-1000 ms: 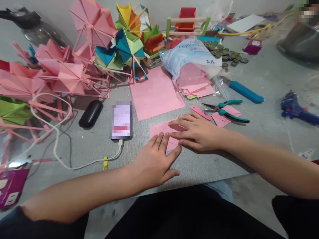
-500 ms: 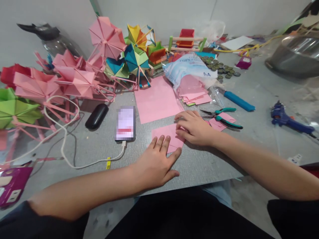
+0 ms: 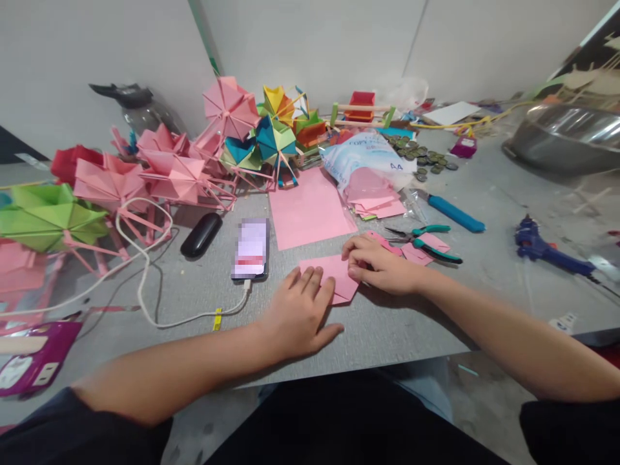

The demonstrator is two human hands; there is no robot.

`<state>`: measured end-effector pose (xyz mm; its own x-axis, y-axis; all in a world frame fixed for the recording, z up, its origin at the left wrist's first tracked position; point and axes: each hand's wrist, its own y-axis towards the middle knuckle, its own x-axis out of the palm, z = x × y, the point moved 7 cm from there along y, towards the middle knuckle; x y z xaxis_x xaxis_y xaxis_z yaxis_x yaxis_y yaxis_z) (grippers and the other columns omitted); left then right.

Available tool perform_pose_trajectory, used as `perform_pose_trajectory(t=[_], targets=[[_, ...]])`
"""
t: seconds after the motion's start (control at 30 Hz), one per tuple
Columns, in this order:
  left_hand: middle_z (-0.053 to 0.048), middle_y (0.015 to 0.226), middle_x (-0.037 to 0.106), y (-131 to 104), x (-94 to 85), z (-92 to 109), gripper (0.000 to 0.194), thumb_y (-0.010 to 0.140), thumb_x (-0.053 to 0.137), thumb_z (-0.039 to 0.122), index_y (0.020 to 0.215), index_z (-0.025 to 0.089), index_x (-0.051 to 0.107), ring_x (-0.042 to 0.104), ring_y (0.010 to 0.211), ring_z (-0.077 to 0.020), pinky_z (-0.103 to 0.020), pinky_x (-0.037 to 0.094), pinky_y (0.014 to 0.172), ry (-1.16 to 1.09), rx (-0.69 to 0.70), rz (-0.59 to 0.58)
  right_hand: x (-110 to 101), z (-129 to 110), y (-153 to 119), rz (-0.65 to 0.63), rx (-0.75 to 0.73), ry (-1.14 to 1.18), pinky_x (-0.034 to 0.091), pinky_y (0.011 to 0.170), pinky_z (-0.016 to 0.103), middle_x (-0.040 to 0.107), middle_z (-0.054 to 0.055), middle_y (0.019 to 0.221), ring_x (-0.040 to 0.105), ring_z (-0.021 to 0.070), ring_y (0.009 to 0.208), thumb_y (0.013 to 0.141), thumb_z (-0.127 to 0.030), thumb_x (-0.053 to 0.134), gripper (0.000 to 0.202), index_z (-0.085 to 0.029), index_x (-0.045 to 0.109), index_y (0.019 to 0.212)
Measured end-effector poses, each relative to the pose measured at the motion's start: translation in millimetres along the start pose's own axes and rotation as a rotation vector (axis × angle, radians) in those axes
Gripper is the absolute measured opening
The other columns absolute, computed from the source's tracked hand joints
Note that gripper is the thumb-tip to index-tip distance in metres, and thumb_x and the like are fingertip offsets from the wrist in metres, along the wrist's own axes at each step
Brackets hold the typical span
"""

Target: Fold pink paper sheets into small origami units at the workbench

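A folded pink paper (image 3: 345, 290) lies on the grey table near its front edge. My left hand (image 3: 303, 316) rests flat on the paper's left part, fingers apart and thumb out to the right. At the paper's right edge is my right hand (image 3: 380, 265), its fingers curled together at the paper; the fingertips partly hide that edge. Behind the paper lies a larger flat pink sheet (image 3: 310, 210). Just beyond my right hand are smaller pink pieces (image 3: 416, 253) under pliers with teal handles (image 3: 438, 252).
A phone (image 3: 250, 248) on a white cable and a black case (image 3: 201, 235) lie left. Folded paper models (image 3: 179, 174) crowd the back left. Farther right are a blue-handled tool (image 3: 455, 213), a blue glue gun (image 3: 547, 252) and a metal bowl (image 3: 557, 148).
The camera view has shifted, showing more of the wall. My right fingers have curled in at the paper's right edge. My left fingers remain spread on the paper, slightly shifted.
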<state>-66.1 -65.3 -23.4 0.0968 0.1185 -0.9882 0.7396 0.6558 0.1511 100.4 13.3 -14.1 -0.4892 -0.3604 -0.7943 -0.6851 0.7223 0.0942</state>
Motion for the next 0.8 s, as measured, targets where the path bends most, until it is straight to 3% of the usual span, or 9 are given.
perform_pose_trajectory(t=[0.1,0.17,0.33,0.43,0.5,0.57,0.63,0.7,0.8], targets=[[-0.027,0.142,0.075,3,-13.2,-4,0.039,0.108,0.057,0.033,0.13,0.005,0.074,0.075,0.13,-0.0376,-0.054,0.057,0.112,0.087,0.001,0.195,-3,-4,-4,0.046,0.048,0.198,0.056,0.1,0.05,0.071,0.01,0.12,0.066,0.0262,0.11,0.105,-0.033,0.059,0.027,-0.023,0.063,0.08],[-0.022,0.133,0.08,5,-20.2,-8,0.028,0.105,0.056,0.018,0.119,0.009,0.078,0.08,0.119,-0.0321,-0.048,0.062,0.103,0.114,0.026,0.275,-5,-6,-7,0.079,0.085,0.312,0.057,0.096,0.048,0.072,0.01,0.12,0.068,0.0253,0.105,0.106,-0.039,0.06,0.028,-0.023,0.064,0.082],[-0.017,0.119,0.085,12,-35.1,-28,0.025,0.103,0.056,0.017,0.113,0.013,0.08,0.082,0.096,-0.027,-0.042,0.065,0.082,-0.047,-0.008,0.374,-23,2,-12,0.278,0.049,0.516,0.053,0.109,0.056,0.073,0.013,0.13,0.068,0.0311,0.122,0.106,-0.07,0.056,0.047,-0.025,0.071,0.105],[-0.008,0.089,0.081,15,-41.7,-50,0.027,0.103,0.054,0.021,0.088,0.017,0.076,0.073,0.08,-0.0203,-0.034,0.059,0.075,-0.416,-0.214,0.435,-36,11,-13,0.413,-0.049,0.663,0.052,0.113,0.058,0.069,0.016,0.141,0.065,0.0346,0.133,0.095,-0.091,0.053,0.072,-0.028,0.064,0.13],[-0.001,0.067,0.065,13,-39.3,-63,0.035,0.103,0.054,0.027,0.07,0.02,0.064,0.059,0.064,-0.0157,-0.029,0.049,0.062,-0.697,-0.415,0.477,-37,12,-12,0.434,-0.106,0.706,0.054,0.111,0.057,0.065,0.017,0.148,0.064,0.0357,0.137,0.086,-0.096,0.06,0.086,-0.03,0.053,0.141],[0.003,0.059,0.051,10,-31.0,-67,0.039,0.101,0.059,0.034,0.063,0.022,0.055,0.047,0.057,-0.0136,-0.028,0.039,0.056,-0.958,-0.571,0.509,-27,6,-9,0.36,-0.137,0.73,0.055,0.11,0.057,0.064,0.018,0.152,0.065,0.035,0.138,0.083,-0.09,0.073,0.093,-0.032,0.044,0.148],[0.004,0.059,0.048,7,-18.2,-63,0.039,0.097,0.065,0.04,0.064,0.022,0.054,0.043,0.056,-0.0126,-0.027,0.037,0.055,-1.213,-0.674,0.536,-10,0,-7,0.268,-0.101,0.803,0.058,0.107,0.054,0.068,0.016,0.148,0.07,0.0328,0.131,0.081,-0.076,0.086,0.094,-0.033,0.039,0.15],[0.004,0.06,0.049,3,-2.6,-54,0.039,0.092,0.072,0.045,0.065,0.021,0.058,0.044,0.056,-0.0116,-0.026,0.037,0.055,-1.436,-0.752,0.538,8,-2,-5,0.206,0.014,0.912,0.062,0.098,0.049,0.074,0.012,0.134,0.076,0.03,0.117,0.079,-0.06,0.094,0.088,-0.032,0.044,0.146],[0.003,0.066,0.056,1,15.3,-39,0.033,0.085,0.081,0.046,0.072,0.019,0.066,0.047,0.059,-0.0105,-0.025,0.04,0.057,-1.655,-0.804,0.45,22,-2,-7,0.185,0.2,0.977,0.065,0.084,0.039,0.079,0.007,0.115,0.078,0.0257,0.098,0.077,-0.038,0.095,0.07,-0.028,0.056,0.134]])
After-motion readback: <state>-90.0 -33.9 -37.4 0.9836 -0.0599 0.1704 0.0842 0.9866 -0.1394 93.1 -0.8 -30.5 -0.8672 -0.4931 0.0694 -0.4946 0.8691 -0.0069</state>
